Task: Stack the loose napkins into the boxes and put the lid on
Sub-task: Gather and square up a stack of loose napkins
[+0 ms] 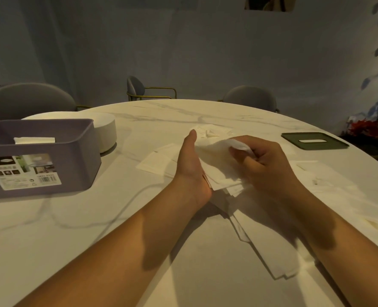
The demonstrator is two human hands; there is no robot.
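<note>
We are squaring the napkins at mid-worktop, our left hand flat against their edge, our right hand gripping them, and next they need carrying left into the box, the lid lying far right.

Napkins: plain white, no print.
Box: dull lavender-purple; label white w/ dark photo panels, black barcode.
Lid: dk olive green, pale slot in centre.
Table: white marble, thin grey veins.
Round stand: plain white.
Chairs: grey upholstery, gold-tone frames.
Wall: grey-blue, plain.
Flowers far rt: red.
</note>
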